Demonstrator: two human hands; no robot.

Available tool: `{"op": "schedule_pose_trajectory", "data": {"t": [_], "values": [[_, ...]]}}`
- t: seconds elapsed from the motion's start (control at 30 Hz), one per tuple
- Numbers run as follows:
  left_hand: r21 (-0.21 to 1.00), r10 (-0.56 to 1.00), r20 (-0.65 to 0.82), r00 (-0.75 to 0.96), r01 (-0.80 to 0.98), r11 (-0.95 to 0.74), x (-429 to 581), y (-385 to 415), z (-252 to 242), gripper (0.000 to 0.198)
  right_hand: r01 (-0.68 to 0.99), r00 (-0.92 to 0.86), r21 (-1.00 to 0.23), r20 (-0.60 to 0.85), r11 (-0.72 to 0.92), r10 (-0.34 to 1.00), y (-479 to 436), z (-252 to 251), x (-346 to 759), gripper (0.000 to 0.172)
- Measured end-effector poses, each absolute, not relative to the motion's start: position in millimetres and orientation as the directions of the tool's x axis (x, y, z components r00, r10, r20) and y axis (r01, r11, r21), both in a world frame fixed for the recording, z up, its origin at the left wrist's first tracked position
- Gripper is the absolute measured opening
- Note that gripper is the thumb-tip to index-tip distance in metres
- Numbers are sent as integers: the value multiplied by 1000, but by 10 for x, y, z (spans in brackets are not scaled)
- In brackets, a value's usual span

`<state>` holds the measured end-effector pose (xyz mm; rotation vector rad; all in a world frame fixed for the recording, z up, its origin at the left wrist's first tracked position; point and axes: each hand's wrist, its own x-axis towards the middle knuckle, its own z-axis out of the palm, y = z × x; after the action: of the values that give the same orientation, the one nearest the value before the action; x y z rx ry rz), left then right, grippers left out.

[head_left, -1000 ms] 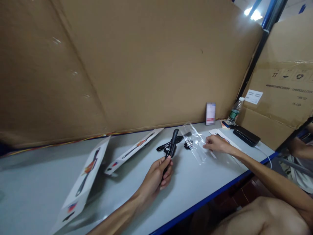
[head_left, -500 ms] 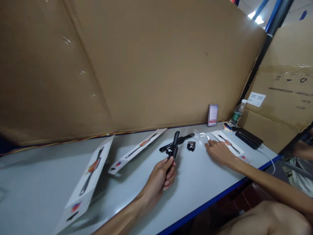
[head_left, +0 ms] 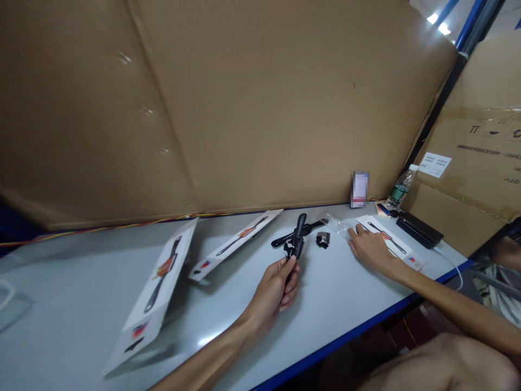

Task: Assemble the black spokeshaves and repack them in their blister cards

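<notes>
My left hand (head_left: 277, 288) is closed round the lower end of a black watch strap (head_left: 297, 241) and holds it upright over the grey table (head_left: 81, 293). My right hand (head_left: 368, 247) lies flat with fingers stretched out on a clear plastic wrapper (head_left: 337, 224) and the edge of a white printed card (head_left: 386, 239). A second black strap (head_left: 299, 233) and a small dark buckle piece (head_left: 323, 239) lie on the table between the hands.
Two more white cards showing a strap lie at left (head_left: 160, 288) and middle (head_left: 238, 241). A big cardboard sheet (head_left: 244, 108) stands behind the table. At far right are a water bottle (head_left: 401, 189), a black flat device (head_left: 419, 228), a carton (head_left: 480, 157) and another person's arm (head_left: 504, 251).
My right hand let the clear wrapper down flat on the table and drew back a little onto the card. The left hand kept hold of the strap.
</notes>
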<state>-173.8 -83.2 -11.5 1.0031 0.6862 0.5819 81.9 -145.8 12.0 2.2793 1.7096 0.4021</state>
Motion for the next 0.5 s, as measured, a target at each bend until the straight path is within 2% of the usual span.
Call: {"op": "schedule_pose_trajectory", "data": {"t": [0.33,0.4,0.5], "values": [[907,736,-219,641,-145,396,-1720,-845,-130,56,902,348,235,101,-362,932,-1394,66,923,27],[917,727,-210,654,-126,378,-1722,-837,-137,55,925,337,133,142,-355,931,-1386,117,893,25],[951,728,-180,662,-73,301,-1720,-795,-175,54,957,253,-199,223,-211,941,-1351,228,755,35]]}}
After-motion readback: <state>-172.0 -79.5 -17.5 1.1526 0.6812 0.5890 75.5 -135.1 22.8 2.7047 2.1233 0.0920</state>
